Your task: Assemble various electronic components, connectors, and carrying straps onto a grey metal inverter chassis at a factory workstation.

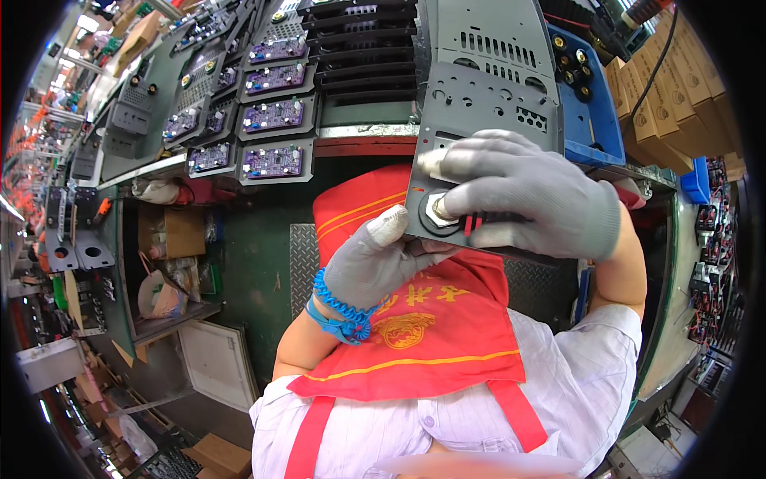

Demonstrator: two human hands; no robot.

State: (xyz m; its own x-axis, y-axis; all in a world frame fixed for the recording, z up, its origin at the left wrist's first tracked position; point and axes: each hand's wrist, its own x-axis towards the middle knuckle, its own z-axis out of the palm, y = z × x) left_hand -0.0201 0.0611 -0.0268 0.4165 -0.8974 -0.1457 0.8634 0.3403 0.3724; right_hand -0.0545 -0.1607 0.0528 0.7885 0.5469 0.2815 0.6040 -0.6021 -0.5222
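Both gloved hands on the gray panel, right fingertips at the hex nut

Landmark = gray panel (451, 121), held tilted at the front of the desk, in front of the person's chest.

- Desk (367, 133): green with a pale front edge, runs beyond the panel and off to its left.
- Red apron (415, 335): on the person, below the panel's near end, yellow stripes and a yellow emblem.
- Cardboard boxes (674, 96): stacked well to the right of the panel.
- Second gray panel (499, 24): slotted, just beyond the first, partly covered by it.
- Black finned parts (363, 68): row on the desk, left of the panel.
- Blue bin (594, 154): just right of the panel, round black parts (572, 68) inside, some with brass-coloured centres.
- Right hand (531, 191): gray glove, over the panel's near half. Fingers moderately spread, half bent; one fingertip touches the nut. Can't tell if the thumb closes on anything.
- Left hand (363, 267): gray glove, narrow grip, thumb at the panel's left edge, fingers under its near end. Blue coiled band (343, 307) on the wrist.
- Purple circuit boards (274, 116): on gray plates, left of the panel.
- Black ring (428, 223): on the panel's near left corner.
- Hex nut (437, 212): silver, inside that ring.
- Red strips (473, 223): two, right of the nut, by the right thumb.
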